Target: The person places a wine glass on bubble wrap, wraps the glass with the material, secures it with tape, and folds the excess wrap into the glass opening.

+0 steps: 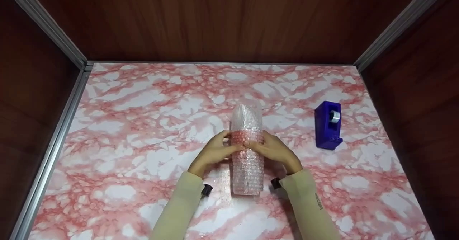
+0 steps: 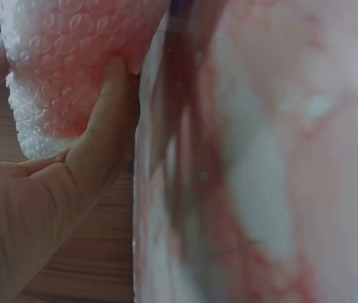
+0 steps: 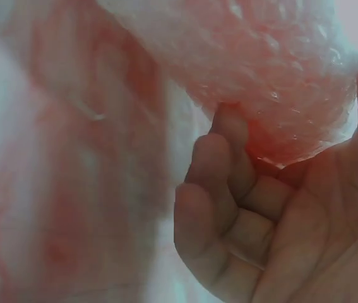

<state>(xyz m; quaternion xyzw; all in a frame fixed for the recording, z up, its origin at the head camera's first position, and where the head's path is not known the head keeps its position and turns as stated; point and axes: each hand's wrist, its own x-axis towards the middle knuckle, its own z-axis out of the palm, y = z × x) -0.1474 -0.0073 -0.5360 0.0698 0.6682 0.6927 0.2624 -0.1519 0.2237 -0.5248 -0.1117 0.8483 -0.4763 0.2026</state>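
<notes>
A long bundle of clear bubble wrap [image 1: 247, 172] lies lengthwise in the middle of the table, with a pinkish-red area showing through its centre. My left hand [image 1: 214, 149] grips it from the left side, thumb on top. From the opposite side my right hand [image 1: 275, 149] holds it, its thumb also on top and close to the other thumb. In the left wrist view, fingers [image 2: 106, 104] press against the bubbled sheet [image 2: 71, 38]. Curled fingers [image 3: 213, 170] sit under the wrap [image 3: 273, 69] in the right wrist view. What is wrapped inside cannot be made out.
A purple tape dispenser [image 1: 322, 128] with a roll of clear tape stands to the right. The red-and-white marbled tabletop [image 1: 143, 100] is bordered by metal rails [image 1: 53, 146] and dark wooden panels [image 1: 215, 21] at the back and sides.
</notes>
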